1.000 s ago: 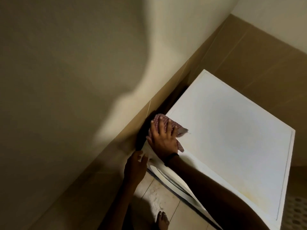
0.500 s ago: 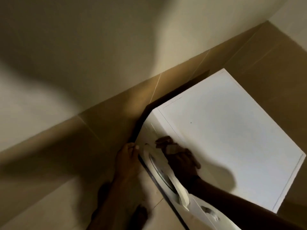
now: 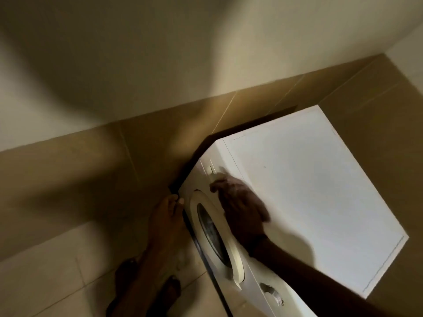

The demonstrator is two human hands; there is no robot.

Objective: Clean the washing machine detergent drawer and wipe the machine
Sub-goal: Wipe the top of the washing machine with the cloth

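My eye goes first to the person's bare feet [image 3: 170,290], on the pale floor [image 3: 45,282] at the bottom of the frame. Just above them the left hand [image 3: 166,217] reaches to the washer [image 3: 309,191], which fills the right half of the frame. Its fingers [image 3: 176,199] lie close together and fairly straight, tips touching the machine's front left corner, as if to steady it.

Right of that hand is the round door [image 3: 215,234], shut. A knob [image 3: 274,296] sits further along the front panel, towards the lower right.

The right hand [image 3: 240,207] comes in from the lower right and lies across the front upper edge, above the door. It is smeared by motion. The fingers seem pressed together and flat against the surface, but I cannot tell more than that. A pale smudge at its fingertips may be a cloth [image 3: 226,177]; it is too blurred to be sure.

Just beyond those fingertips, at the top left of the front panel, is the drawer [image 3: 209,168]. It looks pushed in flush.

Further back the white top stretches to the tiled wall [image 3: 114,168], which wraps round the corner behind the machine.

I judge the wiping to be under way on the front upper edge. The top looks clean from here, though dim light hides fine marks. The door, the lower front and the sides look to be left, and nothing shows whether the drawer has been cleaned inside.
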